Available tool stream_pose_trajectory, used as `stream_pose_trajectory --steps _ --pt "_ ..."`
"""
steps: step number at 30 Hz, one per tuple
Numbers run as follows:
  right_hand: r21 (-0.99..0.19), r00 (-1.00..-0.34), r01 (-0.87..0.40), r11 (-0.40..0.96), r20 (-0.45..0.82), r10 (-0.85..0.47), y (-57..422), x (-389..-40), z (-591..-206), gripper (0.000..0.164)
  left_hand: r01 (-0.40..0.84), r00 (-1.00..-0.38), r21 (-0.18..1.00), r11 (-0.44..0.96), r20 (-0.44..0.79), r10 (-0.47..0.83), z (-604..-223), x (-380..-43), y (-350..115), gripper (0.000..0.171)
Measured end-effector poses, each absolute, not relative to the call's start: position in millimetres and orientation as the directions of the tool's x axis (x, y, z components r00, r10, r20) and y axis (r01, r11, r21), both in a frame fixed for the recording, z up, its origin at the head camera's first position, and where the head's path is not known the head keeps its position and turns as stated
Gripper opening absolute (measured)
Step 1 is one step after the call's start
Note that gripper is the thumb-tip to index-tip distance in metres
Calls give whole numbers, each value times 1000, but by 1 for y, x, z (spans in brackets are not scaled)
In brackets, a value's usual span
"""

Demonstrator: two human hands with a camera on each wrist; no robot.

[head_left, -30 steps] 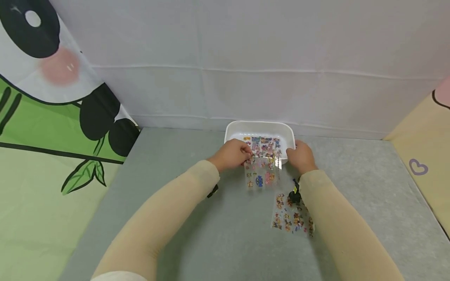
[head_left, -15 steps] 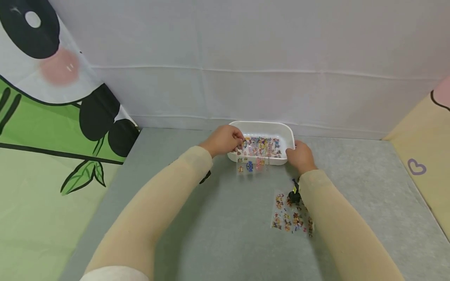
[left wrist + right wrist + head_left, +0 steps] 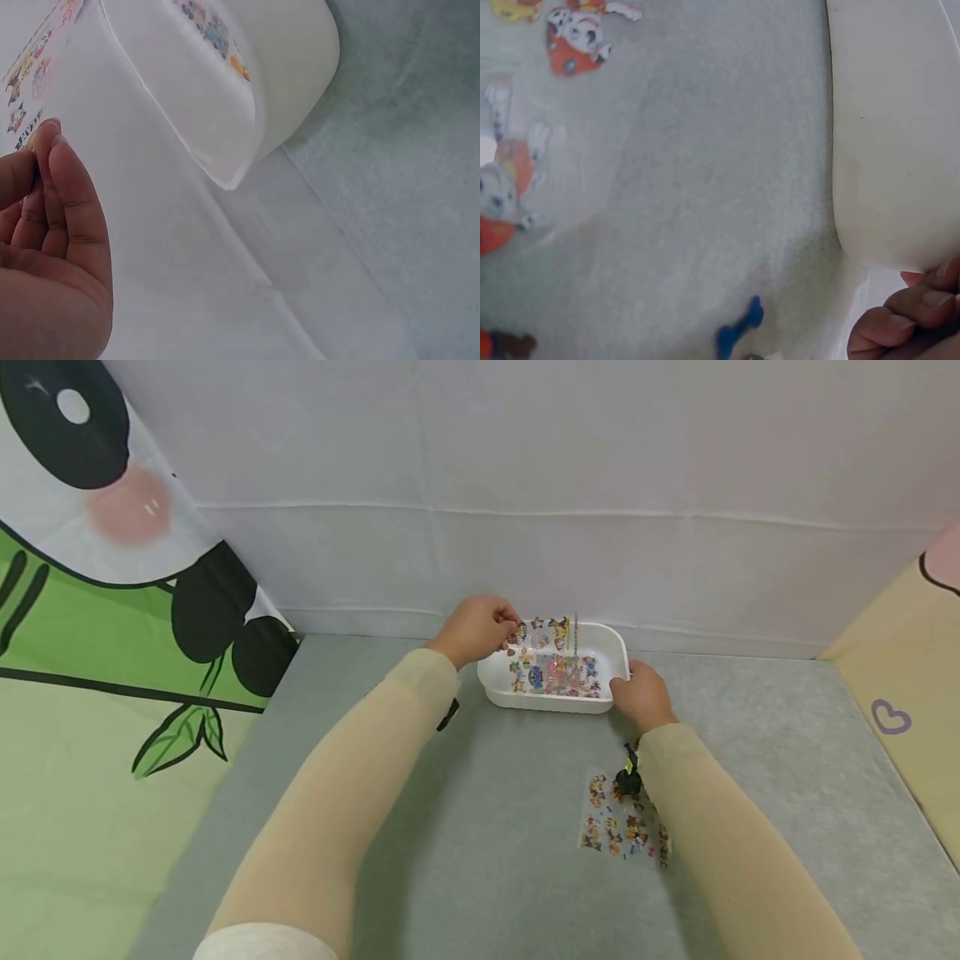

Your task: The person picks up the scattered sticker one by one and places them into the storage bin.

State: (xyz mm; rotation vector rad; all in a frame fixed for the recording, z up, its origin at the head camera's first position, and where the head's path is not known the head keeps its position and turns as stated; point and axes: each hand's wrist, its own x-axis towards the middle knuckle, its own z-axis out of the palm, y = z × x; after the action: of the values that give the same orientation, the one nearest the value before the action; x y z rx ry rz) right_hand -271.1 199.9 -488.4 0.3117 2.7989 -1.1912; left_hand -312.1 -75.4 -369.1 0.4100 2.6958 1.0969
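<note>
Soft, muted light casts faint, diffuse shadows across the grey table [image 3: 510,835].

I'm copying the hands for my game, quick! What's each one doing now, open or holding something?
Left hand: closed, pinching a clear sticker sheet.
Right hand: closed, holding the white tray at its right end.

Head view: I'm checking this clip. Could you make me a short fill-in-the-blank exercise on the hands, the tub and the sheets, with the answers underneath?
1. The left hand pinches a printed sheet that is ____ (see-through or opaque).
2. The right hand grips the tub at its ____ end (left or right) in the head view.
3. The tub's colour is ____.
4. A second sheet lies on the grey table, ____ the tub (inside or outside).

Missing words: see-through; right; white; outside.
</note>
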Motion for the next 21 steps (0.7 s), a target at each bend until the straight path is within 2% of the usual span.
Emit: stream_pose_trajectory --steps 10,21 --pt "-725 -980 200 659 -144 138 201 -271 -490 51 254 -954 643 722 43 297 -373 -314 -67 14" --pt "-730 -979 203 653 -147 141 203 -271 -491 52 320 -938 621 716 100 333 -368 -313 -54 15"
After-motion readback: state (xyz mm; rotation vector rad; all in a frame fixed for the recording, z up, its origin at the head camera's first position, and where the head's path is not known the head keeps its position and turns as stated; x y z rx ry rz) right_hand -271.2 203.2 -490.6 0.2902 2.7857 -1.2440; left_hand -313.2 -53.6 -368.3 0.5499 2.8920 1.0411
